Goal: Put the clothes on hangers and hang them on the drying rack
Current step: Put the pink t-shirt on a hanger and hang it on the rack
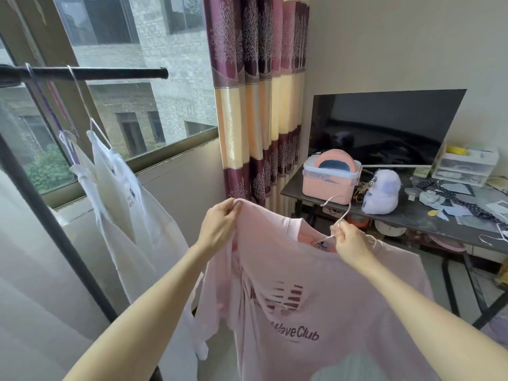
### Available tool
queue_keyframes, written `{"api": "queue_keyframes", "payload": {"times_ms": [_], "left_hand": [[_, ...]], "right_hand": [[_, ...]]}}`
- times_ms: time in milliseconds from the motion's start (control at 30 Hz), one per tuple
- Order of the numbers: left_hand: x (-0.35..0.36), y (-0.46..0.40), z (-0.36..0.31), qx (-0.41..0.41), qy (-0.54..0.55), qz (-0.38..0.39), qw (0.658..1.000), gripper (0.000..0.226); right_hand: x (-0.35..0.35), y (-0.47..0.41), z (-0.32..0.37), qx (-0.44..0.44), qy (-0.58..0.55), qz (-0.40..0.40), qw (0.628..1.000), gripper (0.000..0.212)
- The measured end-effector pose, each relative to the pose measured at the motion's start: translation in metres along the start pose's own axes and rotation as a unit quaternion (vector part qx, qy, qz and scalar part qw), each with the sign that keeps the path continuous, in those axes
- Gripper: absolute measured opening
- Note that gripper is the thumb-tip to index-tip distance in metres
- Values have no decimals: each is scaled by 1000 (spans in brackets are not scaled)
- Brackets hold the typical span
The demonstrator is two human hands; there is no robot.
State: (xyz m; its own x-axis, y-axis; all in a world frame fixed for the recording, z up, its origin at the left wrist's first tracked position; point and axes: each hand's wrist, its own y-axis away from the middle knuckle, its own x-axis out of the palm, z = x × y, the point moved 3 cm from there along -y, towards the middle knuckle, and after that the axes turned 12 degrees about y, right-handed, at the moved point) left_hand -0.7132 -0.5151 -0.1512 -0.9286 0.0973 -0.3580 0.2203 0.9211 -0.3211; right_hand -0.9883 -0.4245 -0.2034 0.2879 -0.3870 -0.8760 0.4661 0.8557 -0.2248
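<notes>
A pale pink T-shirt with dark "Wave Club" print hangs in front of me. My left hand pinches its left shoulder and holds it up. At the collar, my right hand grips the neck of a thin metal hanger, whose hook sticks up above the fingers; the hanger's arms are hidden inside the shirt. The black drying rack bar runs across the upper left. White garments hang from it on hangers.
The rack's slanted black post stands at the left, before a window. A patterned curtain hangs behind the shirt. At the right, a dark table carries a pink box, a plush toy, a screen and clutter; another metal hanger lies at its edge.
</notes>
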Motion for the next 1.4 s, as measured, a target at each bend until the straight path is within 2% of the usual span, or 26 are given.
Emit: {"api": "queue_keyframes", "payload": {"times_ms": [100, 200, 267, 333, 367, 433, 500, 533, 700, 800, 833, 900, 967, 1067, 1133, 1267, 1333, 1400], "left_hand": [[-8, -4, -9, 31, -22, -26, 999, 30], [-19, -6, -24, 97, -71, -51, 991, 28], [-22, -8, -40, 148, -85, -63, 983, 20], [-23, -15, -52, 179, -104, -76, 975, 23], [-24, -18, -56, 187, -124, -82, 971, 24], [-26, -20, -55, 193, -157, -88, 964, 24], [-31, -20, -45, 183, -171, -76, 965, 21], [-33, -19, -41, 175, -172, -71, 967, 21], [-32, -19, -38, 133, -174, -81, 972, 20], [-32, -17, -30, 98, -181, -69, 976, 13], [-31, -16, -26, 81, -196, -61, 975, 17], [-27, -11, -22, 52, -226, -30, 972, 34], [-15, -5, -26, 67, -257, 14, 964, 46], [18, 9, -28, 124, -298, 120, 939, 43], [39, 17, -26, 126, -280, 156, 939, 34], [58, 23, -21, 125, -164, 88, 974, 21], [59, 23, -16, 113, -130, 60, 983, 17], [53, 21, -12, 95, -110, 30, 989, 14]], "right_hand": [[-13, 0, 16, -34, -34, -54, 997, 34], [-34, -3, 24, -9, -84, -102, 991, 39], [-34, -4, 32, -11, -46, -60, 997, 30], [-21, -2, 43, -47, 23, 28, 998, 20], [-18, -2, 48, -58, 27, 33, 997, 19], [-35, -7, 52, -30, -63, -32, 997, 20], [-61, -16, 49, 37, -200, -121, 971, 22], [-70, -21, 47, 49, -236, -140, 960, 23], [-46, -15, 50, 22, -181, -60, 981, 26], [-41, -14, 50, 29, -225, -88, 970, 25], [-41, -15, 52, 26, -236, -92, 967, 24], [-38, -15, 56, 11, -227, -74, 971, 25], [-35, -12, 65, -17, -215, -54, 975, 27], [-35, -9, 78, -60, -222, -41, 972, 27], [-38, -6, 83, -73, -231, -35, 970, 26], [-45, 2, 75, -92, -256, -44, 961, 22], [-49, 9, 58, -90, -235, -102, 962, 22], [-47, 12, 26, -58, -158, -165, 972, 32]]}}
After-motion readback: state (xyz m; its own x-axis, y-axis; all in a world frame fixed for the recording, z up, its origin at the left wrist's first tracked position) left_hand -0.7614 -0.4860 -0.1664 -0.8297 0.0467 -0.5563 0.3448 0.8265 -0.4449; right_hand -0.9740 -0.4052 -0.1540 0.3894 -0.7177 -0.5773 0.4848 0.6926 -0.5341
